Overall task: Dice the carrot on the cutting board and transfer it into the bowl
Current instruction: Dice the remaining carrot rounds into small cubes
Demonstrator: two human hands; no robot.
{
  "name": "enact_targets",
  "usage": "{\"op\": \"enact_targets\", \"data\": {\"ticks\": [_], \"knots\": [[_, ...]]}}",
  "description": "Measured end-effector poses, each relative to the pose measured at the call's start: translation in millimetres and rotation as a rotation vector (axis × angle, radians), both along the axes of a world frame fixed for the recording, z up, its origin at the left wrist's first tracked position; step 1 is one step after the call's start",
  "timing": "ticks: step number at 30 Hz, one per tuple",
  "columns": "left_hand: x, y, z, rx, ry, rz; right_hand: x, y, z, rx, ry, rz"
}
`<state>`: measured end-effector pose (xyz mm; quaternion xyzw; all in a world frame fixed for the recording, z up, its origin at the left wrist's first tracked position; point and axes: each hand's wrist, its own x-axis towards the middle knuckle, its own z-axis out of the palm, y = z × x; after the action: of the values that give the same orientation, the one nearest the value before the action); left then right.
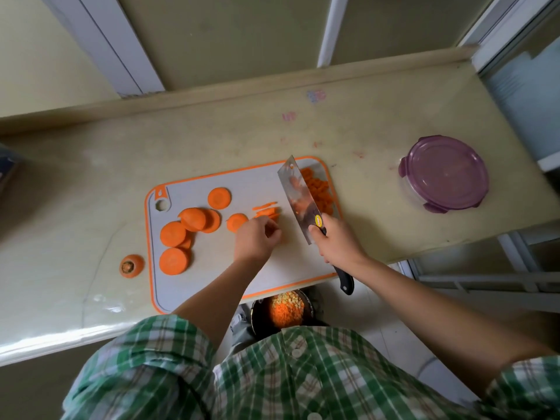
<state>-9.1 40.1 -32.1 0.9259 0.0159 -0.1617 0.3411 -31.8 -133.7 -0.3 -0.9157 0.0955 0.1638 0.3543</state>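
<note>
**A:** Starting off the cutting board's [200,274] left edge: a carrot stub [131,266] sits alone on the counter, cut face down, stem scar up.

**B:** On the board's left half there are the carrot rounds [172,234], thick discs, some overlapping, and one more further back near the middle.

**A:** At mid-board is the left hand [256,237]. Its fingers are curled, with the tips bunched down on the near end of the carrot strips [266,211], a little stack of thin slabs.

**B:** Below the board's near edge, half tucked under it, a dark bowl [254,313] holds orange dice with paler yellow bits on top.

**A:** Just right of the strips is the cleaver [298,201], broad blade tilted, tip pointing to the board's far edge. I can't tell whether its edge touches the board.

**B:** Behind the blade, in the board's far right corner, lies the diced carrot [319,189], a loose heap.

**A:** The right hand [338,242] is wrapped round the cleaver's black handle over the board's right side, thumb up against the blade.

**B:** Well right of the board stands a lidded container [444,174] with a purple clip lid.
</note>
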Motion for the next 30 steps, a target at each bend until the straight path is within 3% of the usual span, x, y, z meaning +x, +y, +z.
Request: {"op": "enact_targets", "data": {"ticks": [2,6,9,15,25,30], "knots": [[-3.5,-8.7,-0.1,-0.088,0.101,0.162,-1.6,0.2,1.1,-0.003,0.0,0.016],[-6.3,-29.7,-5.7,-0.094,0.192,0.276,-7.2,-0.9,2.3,-0.024,-0.02,0.031],[-6.4,-36.8,-6.8,0.03,0.101,0.229,-14.3,-4.8,-1.2,-0.069,-0.023,0.052],[-16.7,-25.9,-16.1,0.054,-0.019,0.147,-26.2,-3.0,-8.9,-0.152,-0.045,0.134],[-12.1,-35.9,-9.5,0.118,-0.017,0.14,-29.2,4.7,-14.4,-0.217,-0.038,0.164],[-10.0,-36.3,-11.5,0.125,-0.019,0.113,-30.6,11.1,-22.3,-0.152,-0.003,0.141]]}}
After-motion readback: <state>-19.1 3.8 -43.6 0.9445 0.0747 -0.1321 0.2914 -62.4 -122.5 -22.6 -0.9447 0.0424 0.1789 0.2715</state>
